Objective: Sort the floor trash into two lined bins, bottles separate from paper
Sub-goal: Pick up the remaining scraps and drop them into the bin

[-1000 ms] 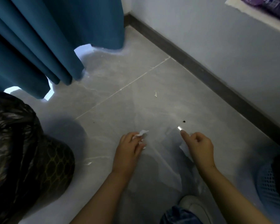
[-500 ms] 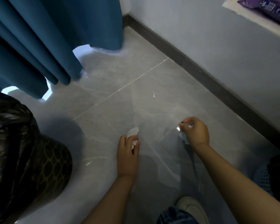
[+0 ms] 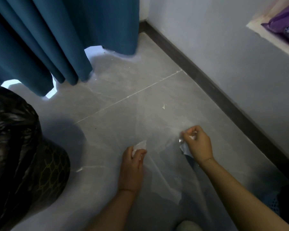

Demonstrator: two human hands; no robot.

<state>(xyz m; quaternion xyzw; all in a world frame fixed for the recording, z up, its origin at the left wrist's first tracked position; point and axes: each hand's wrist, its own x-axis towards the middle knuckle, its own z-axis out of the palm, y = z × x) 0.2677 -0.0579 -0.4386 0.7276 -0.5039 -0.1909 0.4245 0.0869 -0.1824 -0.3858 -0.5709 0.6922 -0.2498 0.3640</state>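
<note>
My left hand (image 3: 132, 164) hovers low over the grey floor and pinches a white paper scrap (image 3: 140, 145) that sticks out past its fingers. My right hand (image 3: 197, 144) is curled round small paper bits (image 3: 182, 144), white and shiny, held just above the tiles. One more tiny paper scrap (image 3: 163, 107) lies on the floor farther ahead. A bin lined with a black bag (image 3: 15, 147) stands at the left. A second bin with a blue mesh wall (image 3: 274, 204) shows at the right edge, mostly cut off.
Blue curtains (image 3: 57, 39) hang at the back left. A wall with a dark skirting board (image 3: 223, 97) runs along the right. A purple packet (image 3: 284, 29) lies on a ledge at top right. My shoe (image 3: 188, 226) shows at the bottom edge.
My right hand went from an outstretched finger at a shiny bit to curling round it and lifting slightly. My left hand drew back a little with its scrap.
</note>
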